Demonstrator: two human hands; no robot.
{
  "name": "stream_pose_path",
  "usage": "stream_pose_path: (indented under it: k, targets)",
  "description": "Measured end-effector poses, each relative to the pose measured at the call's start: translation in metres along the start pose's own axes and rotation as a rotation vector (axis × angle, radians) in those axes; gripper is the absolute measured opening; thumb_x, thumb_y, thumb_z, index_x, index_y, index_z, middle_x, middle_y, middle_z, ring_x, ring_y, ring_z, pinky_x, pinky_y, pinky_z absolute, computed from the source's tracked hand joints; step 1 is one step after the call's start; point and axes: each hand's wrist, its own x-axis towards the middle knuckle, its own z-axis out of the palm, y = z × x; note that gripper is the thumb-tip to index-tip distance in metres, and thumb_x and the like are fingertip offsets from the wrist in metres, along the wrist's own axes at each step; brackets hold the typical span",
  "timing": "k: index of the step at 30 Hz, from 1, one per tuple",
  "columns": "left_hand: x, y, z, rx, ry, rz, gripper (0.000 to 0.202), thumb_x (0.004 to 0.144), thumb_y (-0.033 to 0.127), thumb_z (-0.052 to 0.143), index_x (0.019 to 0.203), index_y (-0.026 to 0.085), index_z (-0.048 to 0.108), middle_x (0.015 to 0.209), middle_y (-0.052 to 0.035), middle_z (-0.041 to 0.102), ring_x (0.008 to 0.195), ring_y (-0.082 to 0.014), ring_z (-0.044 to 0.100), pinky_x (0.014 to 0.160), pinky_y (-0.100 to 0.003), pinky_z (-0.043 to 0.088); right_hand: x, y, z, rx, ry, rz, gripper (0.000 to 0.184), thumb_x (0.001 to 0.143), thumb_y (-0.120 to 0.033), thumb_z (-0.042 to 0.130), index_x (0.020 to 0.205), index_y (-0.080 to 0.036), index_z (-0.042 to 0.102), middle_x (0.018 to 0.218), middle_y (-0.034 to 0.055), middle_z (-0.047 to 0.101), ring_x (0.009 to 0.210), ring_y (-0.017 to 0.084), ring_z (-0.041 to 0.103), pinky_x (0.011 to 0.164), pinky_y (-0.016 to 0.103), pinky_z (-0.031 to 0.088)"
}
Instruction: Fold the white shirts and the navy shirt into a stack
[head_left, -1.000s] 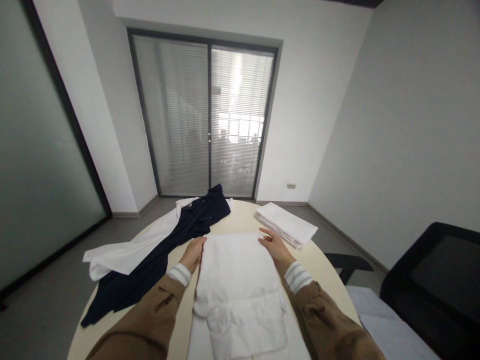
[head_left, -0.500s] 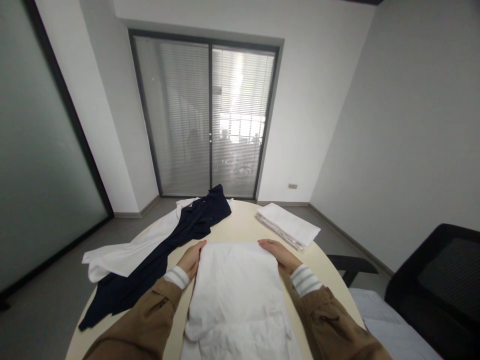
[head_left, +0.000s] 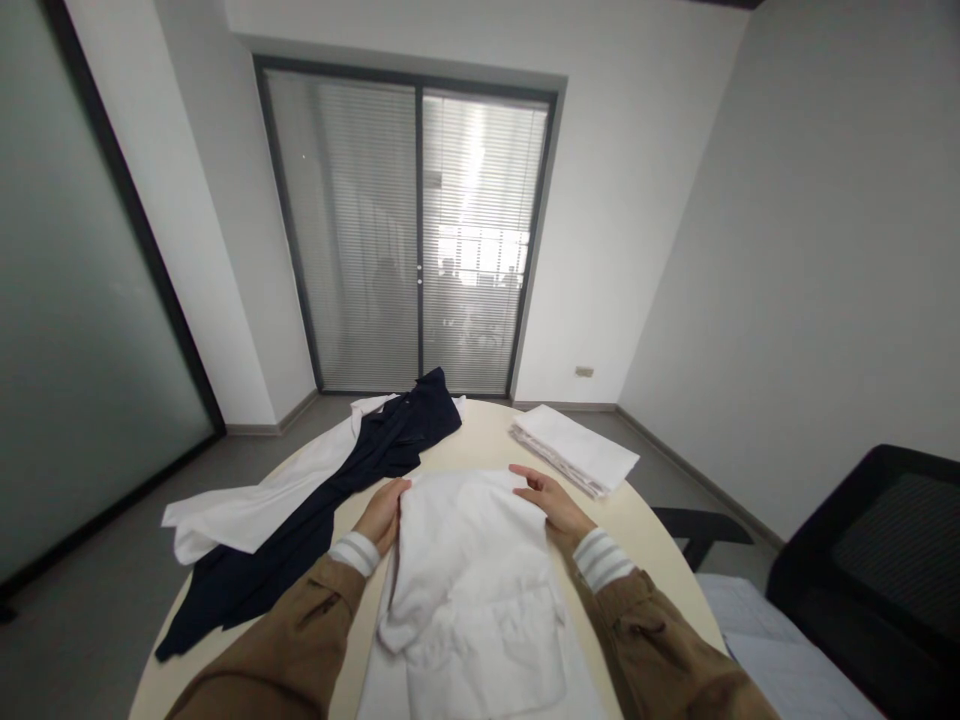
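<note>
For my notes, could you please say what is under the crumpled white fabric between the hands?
A flatter white fabric layer and round cream tabletop show alongside it; everything directly beneath is covered.

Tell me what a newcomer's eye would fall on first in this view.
Probably the dark navy garment, stark against the cream table, stretched along its left side next to white fabric. Next would come the white cloth front and centre, with the left grip and right grip at its far corners. The folded white stack at the table's far right might follow.
</note>
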Motion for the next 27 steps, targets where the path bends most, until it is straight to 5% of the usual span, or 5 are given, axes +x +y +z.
stream_pose_path:
  k: [7,14,18,23,27]
  targets:
    - [-0.002,-0.002,-0.002,-0.019,-0.019,0.029,0.03,0.053,0.026,0.076,0.068,0.019,0.05,0.062,0.0037,0.058,0.062,-0.0153,0.059,0.062,-0.025,0.046,-0.007,-0.005,0.002,0.06,0.072,0.125,0.034,0.07,-0.03,0.073,0.101,-0.019,0.065,0.085,0.0067,0.072,0.072,0.021,0.067,0.066,0.033,0.053]
    - [-0.005,0.01,-0.003,0.109,0.068,-0.024,0.055,0.06,0.035,0.086,0.105,0.019,0.057,0.071,0.0002,0.065,0.06,-0.0169,0.061,0.059,-0.027,0.045,-0.002,0.001,0.0,0.054,0.11,0.042,0.048,0.072,-0.043,0.074,0.112,-0.02,0.061,0.085,0.0043,0.069,0.073,0.019,0.066,0.066,0.031,0.053]
    - [-0.016,0.027,-0.011,0.39,-0.017,-0.134,0.082,0.056,0.039,0.09,0.127,0.019,0.052,0.076,-0.0039,0.07,0.06,-0.0242,0.065,0.058,-0.032,0.047,-0.017,-0.017,-0.012,-0.143,0.067,0.224,0.066,0.078,-0.058,0.066,0.134,-0.026,0.049,0.073,-0.0008,0.064,0.052,0.013,0.057,0.05,0.027,0.048]
    - [-0.027,0.027,-0.023,0.484,-0.254,-0.05,0.087,0.053,0.03,0.09,0.13,0.017,0.051,0.111,-0.0153,0.071,0.102,-0.0343,0.067,0.09,-0.04,0.05,-0.039,-0.03,-0.022,-0.25,-0.245,0.265,0.109,0.067,-0.045,0.082,0.154,-0.03,0.017,0.087,0.0018,0.068,0.07,0.02,0.067,0.057,0.029,0.052]
    - [-0.024,0.011,-0.013,0.559,-0.261,0.122,0.083,0.057,0.027,0.085,0.132,0.015,0.051,0.135,-0.0193,0.058,0.129,-0.0346,0.051,0.114,-0.041,0.029,-0.027,-0.012,-0.016,-0.283,-0.154,0.161,0.103,0.067,-0.039,0.081,0.152,-0.024,0.025,0.077,-0.0014,0.064,0.063,0.016,0.061,0.054,0.025,0.046]
